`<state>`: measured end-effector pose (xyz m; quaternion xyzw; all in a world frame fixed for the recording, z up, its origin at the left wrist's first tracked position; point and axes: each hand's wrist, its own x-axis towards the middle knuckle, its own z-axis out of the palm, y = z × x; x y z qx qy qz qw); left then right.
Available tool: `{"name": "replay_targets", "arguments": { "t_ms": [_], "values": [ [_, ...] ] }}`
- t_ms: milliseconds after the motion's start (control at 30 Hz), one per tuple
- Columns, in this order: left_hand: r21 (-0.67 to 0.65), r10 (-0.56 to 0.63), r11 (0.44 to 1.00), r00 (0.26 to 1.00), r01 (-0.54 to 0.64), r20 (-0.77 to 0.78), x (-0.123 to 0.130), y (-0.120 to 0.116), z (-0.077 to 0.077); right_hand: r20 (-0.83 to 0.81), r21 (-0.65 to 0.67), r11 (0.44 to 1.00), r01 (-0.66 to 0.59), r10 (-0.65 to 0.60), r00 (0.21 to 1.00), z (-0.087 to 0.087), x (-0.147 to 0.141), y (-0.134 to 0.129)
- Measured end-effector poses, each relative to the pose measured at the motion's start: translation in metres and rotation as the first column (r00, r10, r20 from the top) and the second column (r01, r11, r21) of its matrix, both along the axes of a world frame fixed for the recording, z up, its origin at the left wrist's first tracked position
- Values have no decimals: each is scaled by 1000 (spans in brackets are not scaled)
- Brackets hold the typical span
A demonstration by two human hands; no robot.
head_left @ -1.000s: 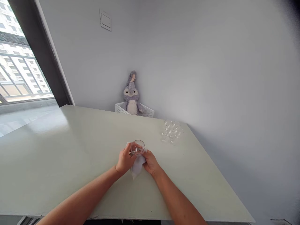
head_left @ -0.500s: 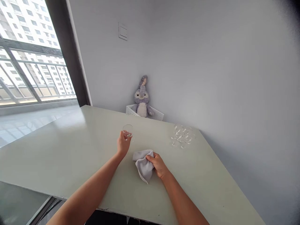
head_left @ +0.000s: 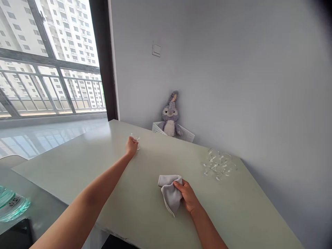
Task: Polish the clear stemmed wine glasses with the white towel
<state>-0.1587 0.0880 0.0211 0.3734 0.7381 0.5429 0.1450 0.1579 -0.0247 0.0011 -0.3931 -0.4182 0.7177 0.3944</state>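
Observation:
My left hand (head_left: 131, 146) is stretched out over the far left part of the pale table (head_left: 145, 162), its fingers closed round a small clear glass (head_left: 136, 138). Part of the glass is hidden behind the fingers. Nearer to me, my right hand (head_left: 187, 194) grips a light grey cloth (head_left: 171, 193) by its right side, thumb on top, while the rest hangs in folds. Several clear glasses (head_left: 219, 164) stand close together towards the far right corner.
Behind the table, a purple plush rabbit (head_left: 170, 119) sits in a white perforated basket (head_left: 187, 135) against the wall. At the lower left are a greenish clear bottle (head_left: 12, 204) and a dark flat object (head_left: 17, 236).
The view has swung left, bringing the bottle and dark object into sight. My left hand has moved left and away from the cloth with the glass. My right hand still holds the cloth.

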Motion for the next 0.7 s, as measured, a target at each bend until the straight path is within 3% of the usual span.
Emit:
{"name": "replay_targets", "arguments": {
  "t_ms": [100,167,300,400,500,633,700],
  "values": [
    [-19,56,998,998,-57,-39,-20,2,-2,65,71,997,7,-11,998,-1,0,1],
    [-34,95,995,993,-97,-63,-32,3,-1,161,186,982,30,-61,985,0,1,2],
    [-62,150,986,983,-157,-102,-54,4,4,301,455,890,32,-187,935,13,9,2],
    [-55,171,982,977,-180,-128,-65,1,9,211,627,775,79,-266,941,33,19,-2],
    [24,274,961,946,-275,-174,-68,-7,9,42,692,697,186,-297,954,54,28,-9],
    [154,403,910,908,-384,-116,-61,-23,1,-160,645,699,309,-272,949,72,38,-16],
    [218,405,895,914,-389,-33,-52,-29,-1,-72,644,728,236,-250,966,74,39,-15]
  ]
}}
